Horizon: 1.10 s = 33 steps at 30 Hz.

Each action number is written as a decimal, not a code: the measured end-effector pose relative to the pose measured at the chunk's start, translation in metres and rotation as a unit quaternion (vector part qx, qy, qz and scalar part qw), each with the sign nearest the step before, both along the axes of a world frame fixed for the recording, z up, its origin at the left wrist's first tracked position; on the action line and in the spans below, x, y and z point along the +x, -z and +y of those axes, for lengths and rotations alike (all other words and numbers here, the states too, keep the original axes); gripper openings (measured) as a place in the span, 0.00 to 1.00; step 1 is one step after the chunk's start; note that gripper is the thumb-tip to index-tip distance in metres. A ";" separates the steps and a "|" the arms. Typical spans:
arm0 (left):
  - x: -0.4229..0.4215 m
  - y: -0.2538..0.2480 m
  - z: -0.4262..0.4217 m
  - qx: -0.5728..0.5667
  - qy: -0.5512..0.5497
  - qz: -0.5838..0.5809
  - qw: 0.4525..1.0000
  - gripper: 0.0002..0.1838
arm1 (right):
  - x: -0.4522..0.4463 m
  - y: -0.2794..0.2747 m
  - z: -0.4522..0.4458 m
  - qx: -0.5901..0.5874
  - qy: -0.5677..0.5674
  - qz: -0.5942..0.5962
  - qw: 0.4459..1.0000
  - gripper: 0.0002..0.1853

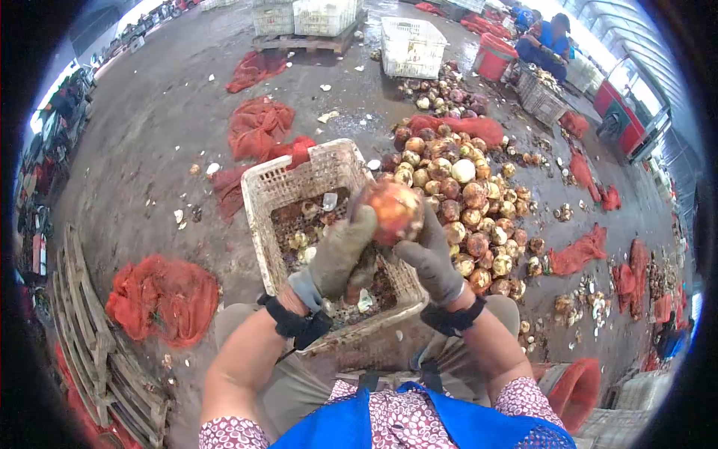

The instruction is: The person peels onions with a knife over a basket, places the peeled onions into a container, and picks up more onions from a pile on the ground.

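Reddish bulb (394, 210) sits in gloved hands (340, 254) above a crate (259, 230).

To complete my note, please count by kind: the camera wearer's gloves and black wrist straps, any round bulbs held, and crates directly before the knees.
Gloves: 2
Black wrist straps: 2
Held bulb: 1
Crate before the knees: 1
Total: 6

A round reddish-brown bulb (396, 208) was between the left fingers (364, 222) and right fingers (420, 254), above an off-white rectangular plastic crate (256, 217). Around this crate, round brown-and-cream bulbs (475, 197) lay heaped at 3 o'clock, a crumpled red mesh net (164, 299) at 8, a slatted grey-brown wooden pallet (102, 359) beyond it, a white rectangular plastic bin (413, 46) at 1.
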<state>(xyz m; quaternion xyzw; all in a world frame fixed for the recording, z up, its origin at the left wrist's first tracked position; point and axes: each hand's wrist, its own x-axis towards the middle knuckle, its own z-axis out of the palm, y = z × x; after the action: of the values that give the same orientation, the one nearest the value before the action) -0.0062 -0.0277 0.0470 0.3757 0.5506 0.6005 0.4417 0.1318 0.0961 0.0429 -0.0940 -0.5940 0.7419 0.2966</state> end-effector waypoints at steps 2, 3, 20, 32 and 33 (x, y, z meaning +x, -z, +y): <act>0.001 0.012 0.001 -0.026 -0.017 0.066 0.997 0.24 | 0.004 0.020 -0.001 -0.082 0.029 -0.032 0.996 0.42; 0.004 0.018 0.001 -0.048 -0.030 0.135 0.989 0.19 | 0.003 0.024 -0.001 -0.092 0.031 -0.038 0.995 0.42; 0.013 0.007 0.007 -0.036 -0.058 0.434 0.898 0.25 | 0.002 0.007 0.026 0.067 0.051 -0.060 0.995 0.48; 0.007 0.048 0.011 -0.119 -0.021 0.322 0.939 0.26 | -0.001 0.026 0.004 0.354 0.158 -0.035 0.921 0.46; 0.007 0.047 0.011 -0.128 -0.024 0.358 0.925 0.27 | -0.002 0.026 0.003 0.337 0.165 -0.037 0.926 0.45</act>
<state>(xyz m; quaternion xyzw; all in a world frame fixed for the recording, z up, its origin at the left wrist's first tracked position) 0.0010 -0.0163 0.0002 0.4931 0.7528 0.3606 0.2449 0.1297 0.0987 0.0172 -0.1125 -0.7957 0.4344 0.4068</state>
